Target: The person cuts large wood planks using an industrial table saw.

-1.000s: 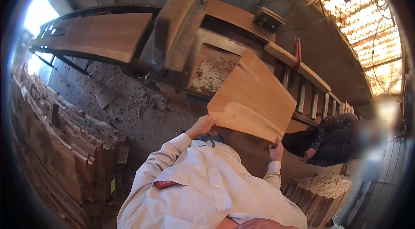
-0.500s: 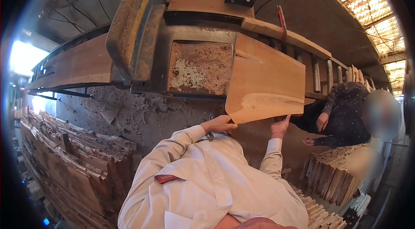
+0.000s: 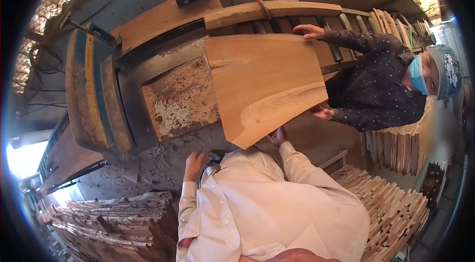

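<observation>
A wide wooden slab [image 3: 269,76] with one slanted corner lies across the machine bed and extends to the right. My right hand [image 3: 279,137] is at its near edge, gripping from below, with the fingers partly hidden under the wood. My left hand [image 3: 194,164] is off the slab, beside my waist, empty with its fingers apart. A co-worker's one hand [image 3: 309,32] rests on the far right corner of the slab. The co-worker's other hand [image 3: 323,112] holds the near right corner.
The blue machine housing [image 3: 96,91] rises on the left, beside a sawdust-covered metal plate [image 3: 180,101]. Behind the slab runs a long wooden strip [image 3: 272,13] along rollers [image 3: 334,47]. Stacked wood strips [image 3: 381,207] stand at the lower right, and stacked boards [image 3: 118,222] at the lower left.
My left hand has let go of the slab's corner and moved left. The co-worker has leaned in and taken hold of the slab's right end. My view has turned.
</observation>
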A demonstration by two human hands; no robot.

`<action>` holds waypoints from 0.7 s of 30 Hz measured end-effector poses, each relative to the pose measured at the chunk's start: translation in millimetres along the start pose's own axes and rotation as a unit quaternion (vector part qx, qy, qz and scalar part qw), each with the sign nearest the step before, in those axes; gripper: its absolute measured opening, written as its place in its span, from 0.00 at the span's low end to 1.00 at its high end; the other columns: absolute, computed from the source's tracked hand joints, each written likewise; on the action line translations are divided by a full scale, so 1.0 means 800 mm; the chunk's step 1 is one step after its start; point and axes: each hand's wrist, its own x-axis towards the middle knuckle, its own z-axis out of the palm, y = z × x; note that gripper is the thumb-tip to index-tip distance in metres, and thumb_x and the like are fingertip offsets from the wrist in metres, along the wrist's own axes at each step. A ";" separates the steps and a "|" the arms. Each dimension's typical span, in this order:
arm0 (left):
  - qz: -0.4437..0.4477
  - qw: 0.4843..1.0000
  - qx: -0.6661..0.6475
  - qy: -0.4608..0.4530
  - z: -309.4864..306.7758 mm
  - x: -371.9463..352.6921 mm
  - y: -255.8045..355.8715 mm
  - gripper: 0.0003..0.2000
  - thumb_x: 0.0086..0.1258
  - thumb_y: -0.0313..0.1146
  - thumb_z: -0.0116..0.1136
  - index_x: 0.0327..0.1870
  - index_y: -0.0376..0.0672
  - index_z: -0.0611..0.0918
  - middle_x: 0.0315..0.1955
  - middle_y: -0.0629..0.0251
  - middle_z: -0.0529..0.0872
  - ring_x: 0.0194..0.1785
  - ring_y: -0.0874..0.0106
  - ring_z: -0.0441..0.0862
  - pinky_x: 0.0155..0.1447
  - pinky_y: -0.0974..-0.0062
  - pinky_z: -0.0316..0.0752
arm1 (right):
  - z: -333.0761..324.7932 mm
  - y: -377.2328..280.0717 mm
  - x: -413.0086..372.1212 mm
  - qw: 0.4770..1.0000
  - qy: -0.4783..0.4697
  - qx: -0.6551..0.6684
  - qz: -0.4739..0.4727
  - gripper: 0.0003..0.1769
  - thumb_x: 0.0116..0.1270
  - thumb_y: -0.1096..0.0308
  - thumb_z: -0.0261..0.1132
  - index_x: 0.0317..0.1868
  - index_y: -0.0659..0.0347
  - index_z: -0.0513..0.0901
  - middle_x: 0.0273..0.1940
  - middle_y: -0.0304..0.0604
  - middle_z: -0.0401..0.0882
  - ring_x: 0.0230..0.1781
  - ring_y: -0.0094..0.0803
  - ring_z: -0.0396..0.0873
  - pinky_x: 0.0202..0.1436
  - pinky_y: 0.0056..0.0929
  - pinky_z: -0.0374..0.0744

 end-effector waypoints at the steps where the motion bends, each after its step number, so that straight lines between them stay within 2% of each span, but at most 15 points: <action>1: -0.032 0.999 -0.026 0.014 -0.008 -0.009 -0.016 0.20 0.71 0.41 0.62 0.53 0.30 0.84 0.38 0.51 0.89 0.39 0.67 0.88 0.44 0.67 0.82 | -0.046 0.014 0.025 0.993 -0.109 -0.012 0.031 0.26 0.79 0.43 0.56 0.60 0.56 0.79 0.47 0.39 0.89 0.46 0.38 0.86 0.54 0.40 0.85; 2: -0.068 0.995 -0.056 0.037 -0.016 -0.022 -0.028 0.20 0.70 0.41 0.62 0.52 0.30 0.84 0.37 0.53 0.89 0.38 0.68 0.88 0.43 0.67 0.82 | -0.091 0.029 0.049 0.975 -0.213 -0.028 0.057 0.29 0.76 0.41 0.60 0.59 0.59 0.79 0.47 0.41 0.88 0.46 0.38 0.86 0.55 0.39 0.84; 3: -0.105 0.988 -0.091 0.071 -0.021 -0.036 -0.042 0.20 0.70 0.41 0.63 0.51 0.31 0.84 0.35 0.54 0.89 0.37 0.68 0.88 0.42 0.68 0.82 | -0.042 0.033 0.027 0.993 -0.050 -0.098 0.042 0.30 0.75 0.42 0.62 0.61 0.59 0.77 0.49 0.42 0.87 0.48 0.39 0.86 0.57 0.39 0.83; 5: -0.163 0.976 -0.106 0.093 -0.026 -0.058 -0.060 0.19 0.70 0.41 0.63 0.50 0.31 0.85 0.34 0.56 0.89 0.35 0.68 0.87 0.39 0.67 0.82 | 0.009 0.035 -0.016 0.962 0.033 -0.272 -0.010 0.34 0.72 0.42 0.65 0.65 0.61 0.73 0.54 0.44 0.83 0.52 0.40 0.84 0.59 0.40 0.81; 6: -0.198 0.964 -0.124 0.123 -0.031 -0.075 -0.074 0.19 0.70 0.41 0.63 0.49 0.31 0.85 0.34 0.58 0.89 0.34 0.68 0.87 0.37 0.67 0.82 | 0.034 0.023 -0.029 0.920 0.037 -0.384 -0.066 0.36 0.70 0.43 0.67 0.67 0.61 0.72 0.57 0.45 0.82 0.54 0.40 0.83 0.60 0.41 0.81; 8: -0.188 0.975 0.030 0.110 -0.038 -0.095 -0.136 0.17 0.73 0.41 0.61 0.46 0.32 0.86 0.33 0.59 0.89 0.34 0.68 0.88 0.36 0.68 0.82 | 0.110 -0.075 -0.036 0.782 -0.008 -0.585 -0.214 0.42 0.67 0.44 0.70 0.70 0.63 0.68 0.61 0.47 0.78 0.58 0.41 0.81 0.63 0.42 0.79; 10: -0.217 0.952 -0.147 0.160 -0.051 -0.133 -0.099 0.18 0.77 0.43 0.58 0.49 0.33 0.85 0.39 0.57 0.90 0.38 0.64 0.89 0.41 0.66 0.84 | 0.253 -0.236 -0.014 0.636 -0.085 -0.697 -0.321 0.48 0.63 0.45 0.73 0.74 0.64 0.64 0.66 0.49 0.75 0.61 0.42 0.79 0.65 0.43 0.77; 11: -0.224 0.929 -0.216 0.201 -0.061 -0.149 -0.095 0.19 0.78 0.44 0.57 0.51 0.33 0.84 0.42 0.56 0.90 0.40 0.63 0.90 0.43 0.66 0.85 | 0.343 -0.320 0.011 0.580 -0.127 -0.747 -0.298 0.51 0.62 0.45 0.75 0.76 0.65 0.62 0.69 0.50 0.73 0.63 0.42 0.78 0.66 0.44 0.76; 12: -0.222 0.905 -0.280 0.230 -0.072 -0.157 -0.092 0.19 0.79 0.44 0.56 0.53 0.33 0.83 0.44 0.55 0.90 0.42 0.61 0.90 0.45 0.65 0.85 | 0.430 -0.403 0.050 0.527 -0.178 -0.808 -0.194 0.54 0.60 0.45 0.76 0.78 0.65 0.61 0.71 0.51 0.71 0.65 0.43 0.77 0.68 0.44 0.76; 13: -0.214 0.881 -0.340 0.249 -0.083 -0.161 -0.089 0.20 0.80 0.45 0.56 0.55 0.34 0.82 0.47 0.54 0.89 0.43 0.60 0.90 0.47 0.65 0.85 | 0.499 -0.461 0.085 0.473 -0.224 -0.852 -0.016 0.58 0.59 0.46 0.78 0.79 0.66 0.59 0.73 0.52 0.70 0.67 0.43 0.76 0.69 0.45 0.75; 14: -0.197 0.869 -0.363 0.273 -0.101 -0.152 -0.089 0.20 0.80 0.45 0.55 0.57 0.34 0.81 0.48 0.54 0.89 0.44 0.59 0.90 0.48 0.64 0.86 | 0.524 -0.492 0.118 0.422 -0.258 -0.862 0.110 0.61 0.57 0.46 0.79 0.81 0.67 0.57 0.76 0.53 0.68 0.69 0.44 0.75 0.70 0.46 0.74; 16: -0.162 0.843 -0.404 0.316 -0.137 -0.158 -0.083 0.22 0.81 0.47 0.55 0.61 0.35 0.78 0.51 0.53 0.88 0.46 0.58 0.90 0.50 0.63 0.86 | 0.489 -0.517 0.186 0.466 -0.284 -0.820 0.176 0.62 0.53 0.49 0.82 0.81 0.67 0.59 0.76 0.48 0.68 0.70 0.38 0.73 0.71 0.43 0.73; 18: -0.124 0.814 -0.437 0.363 -0.179 -0.153 -0.080 0.22 0.81 0.47 0.55 0.61 0.37 0.78 0.50 0.52 0.88 0.47 0.58 0.90 0.51 0.63 0.86 | 0.465 -0.558 0.227 0.426 -0.304 -0.833 0.179 0.61 0.57 0.48 0.80 0.82 0.68 0.56 0.74 0.49 0.70 0.72 0.43 0.71 0.73 0.41 0.70; 19: -0.104 0.798 -0.451 0.386 -0.202 -0.150 -0.085 0.22 0.82 0.48 0.55 0.62 0.37 0.77 0.50 0.52 0.88 0.47 0.59 0.90 0.51 0.63 0.86 | 0.496 -0.488 0.148 0.437 -0.486 -0.754 0.065 0.41 0.62 0.36 0.74 0.58 0.65 0.79 0.47 0.46 0.88 0.45 0.37 0.86 0.54 0.38 0.83; 21: -0.058 0.777 -0.476 0.407 -0.255 -0.139 -0.076 0.23 0.82 0.49 0.55 0.61 0.37 0.77 0.52 0.51 0.87 0.49 0.59 0.89 0.53 0.62 0.86 | 0.473 -0.533 0.162 0.464 -0.447 -0.765 0.023 0.50 0.49 0.38 0.83 0.61 0.69 0.79 0.48 0.46 0.88 0.44 0.35 0.85 0.56 0.38 0.82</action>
